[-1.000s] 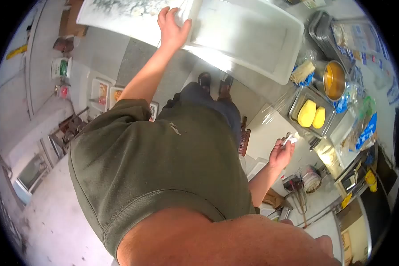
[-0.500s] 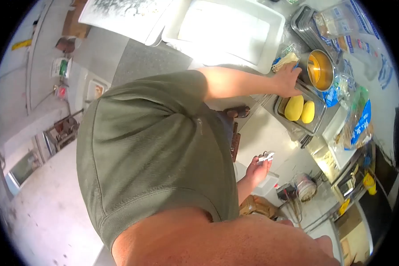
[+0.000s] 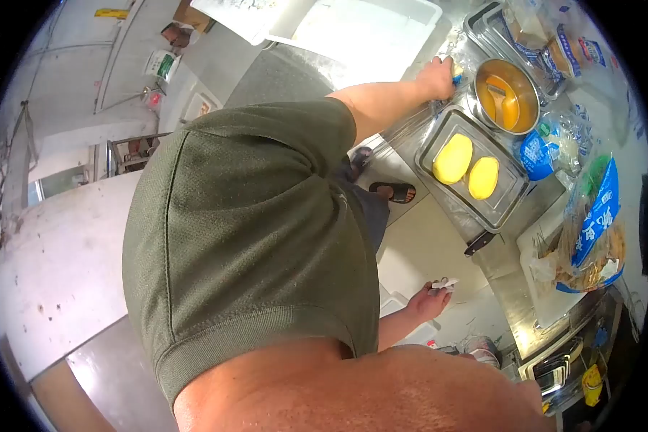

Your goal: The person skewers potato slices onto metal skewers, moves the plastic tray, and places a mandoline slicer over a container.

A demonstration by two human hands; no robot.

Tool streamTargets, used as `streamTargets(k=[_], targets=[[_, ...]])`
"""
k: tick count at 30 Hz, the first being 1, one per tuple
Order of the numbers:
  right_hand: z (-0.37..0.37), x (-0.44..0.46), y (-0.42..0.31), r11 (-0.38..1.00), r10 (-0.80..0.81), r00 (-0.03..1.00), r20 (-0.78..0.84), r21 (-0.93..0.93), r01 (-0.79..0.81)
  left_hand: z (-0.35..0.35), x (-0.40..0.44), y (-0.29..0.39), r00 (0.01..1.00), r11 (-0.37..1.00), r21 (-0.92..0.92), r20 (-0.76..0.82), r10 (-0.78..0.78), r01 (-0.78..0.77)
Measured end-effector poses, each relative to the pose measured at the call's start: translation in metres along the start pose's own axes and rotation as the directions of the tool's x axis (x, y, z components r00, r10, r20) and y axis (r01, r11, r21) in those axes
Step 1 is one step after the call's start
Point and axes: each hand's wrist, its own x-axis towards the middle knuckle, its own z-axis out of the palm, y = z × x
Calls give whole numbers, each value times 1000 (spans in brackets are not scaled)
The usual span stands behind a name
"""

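My left hand is at the counter's edge, between the white tub and the metal pot. Its fingers are curled round a small blue-and-yellow thing, mostly hidden by the hand. My right hand hangs low over the floor, fingers closed on a crumpled white tissue. In the metal tray lie two smooth yellow ovals, a larger peeled potato and a smaller peeled potato, by their look. Orange pieces sit in liquid in the metal pot behind the tray.
A black-handled knife lies beside the tray. Blue printed plastic bags are at the right, one on a white board. Stacked metal trays stand behind the pot. A large white tub is at the top.
My left hand has moved away from the tray, past the pot toward the white tub. The small blue-and-yellow thing now shows at its fingers. My right hand still holds the tissue. The view has shifted.
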Motion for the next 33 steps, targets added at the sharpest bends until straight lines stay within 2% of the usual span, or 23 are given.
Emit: streamTargets(k=[3, 7, 11, 13, 16, 17, 20, 22, 23, 24, 25, 27, 28, 29, 30, 32, 33], targets=[[-7, 10, -3, 1000, 6, 1000, -21, -6, -6, -7, -1, 3, 998, 999, -30, -61, 18, -20], [0, -6, -13, 1000, 8, 1000, 22, -30, -8, -24, -1, 9, 999, 997, -64, -46, 29, -32], [0, -22, -10, 993, -41, 998, 38, -112, 45, -71, -26, 13, 973, 982, -66, -163, 166, -179], [-11, -28, -4, 998, -40, 998, 52, -54, 43, -99, -41, 19, 952, 963, -118, -222, 213, -243], [-14, -43, 4, 998, -38, 999, 6, -43, 38, -124, -53, 33, 868, 871, -186, -310, 387, -455], [-16, -50, 6, 998, -31, 999, -18, -58, 30, -129, -55, 45, 886, 859, -237, -226, 405, -454], [-34, -49, 13, 999, -23, 1000, 14, 49, 22, -95, -39, 81, 815, 785, -223, -99, 571, -578], [-36, -42, 7, 993, -63, 998, 12, -94, 64, -88, -53, 120, 775, 739, -331, 35, 631, -586], [-41, -37, 2, 983, -81, 997, 10, -167, 81, -74, -58, 137, 787, 762, -284, 41, 616, -582], [-53, -24, 1, 943, -160, 985, 58, -287, 169, -60, -60, 155, 798, 782, -235, 45, 601, -577], [-68, -6, 5, 882, -232, 966, 118, -393, 260, -48, -59, 174, 792, 793, -217, 113, 600, -569], [-86, 23, -5, 808, -288, 942, 174, -484, 336, -6, -43, 208, 798, 803, -158, 107, 593, -575], [-95, 35, -9, 816, -280, 947, 159, -480, 322, 16, -36, 222, 800, 807, -126, 110, 590, -577], [-96, 41, -19, 867, -243, 964, 109, -421, 266, 14, -41, 244, 853, 878, -101, 211, 478, -467], [-97, 46, -30, 911, -205, 977, 59, -354, 212, 31, -29, 261, 870, 886, -43, 173, 462, -462], [-94, 35, -71, 996, -14, 995, -96, -86, 6, 88, 17, 279, 893, 894, 62, 119, 435, -444], [-123, 52, -68, 966, -116, 991, -70, -242, 96, 112, 37, 279, 897, 894, 84, 101, 431, -439]])
